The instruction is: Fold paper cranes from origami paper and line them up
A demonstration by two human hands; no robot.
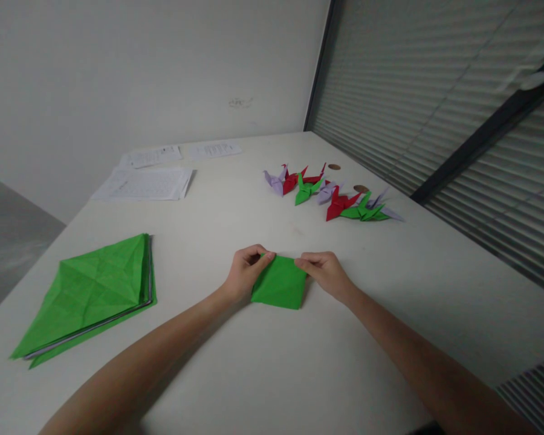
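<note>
Both hands are found drawn into a pinch, thumbs above and fingers curled beneath, with little gap left at the tips. By the left hand (pixel 246 275), the folded green paper (pixel 280 284) is gripped at its 10 o'clock corner; by the right hand (pixel 325 273), it is gripped at its 1 o'clock corner. The paper is thin, matt and roughly square, and is presented just above or on the table (pixel 217 223); contact cannot be determined. The table is smooth, white and faintly smudged.

All bearings below are taken from the folded green paper. At 9 o'clock, a large stack of paper (pixel 95 278) is noted, its top sheet green and crossed by crease lines, with greyish and further green layers exposed along the near edge. At 1 o'clock, a cluster of paper cranes (pixel 303 191) in red, green and lilac is observed, sharply pointed and packed close together. Just beyond them, two brown ovals (pixel 334 167) are seen on the tabletop.

At 10 o'clock, white printed sheets (pixel 142 184) are laid in loose piles; their print is too small to be read. At 2 o'clock, slatted blinds (pixel 417 84) are recorded behind a dark frame. Just short of 12 o'clock, a faint scrawl (pixel 240 103) is borne by the plain wall (pixel 140 66); it is illegible.
</note>
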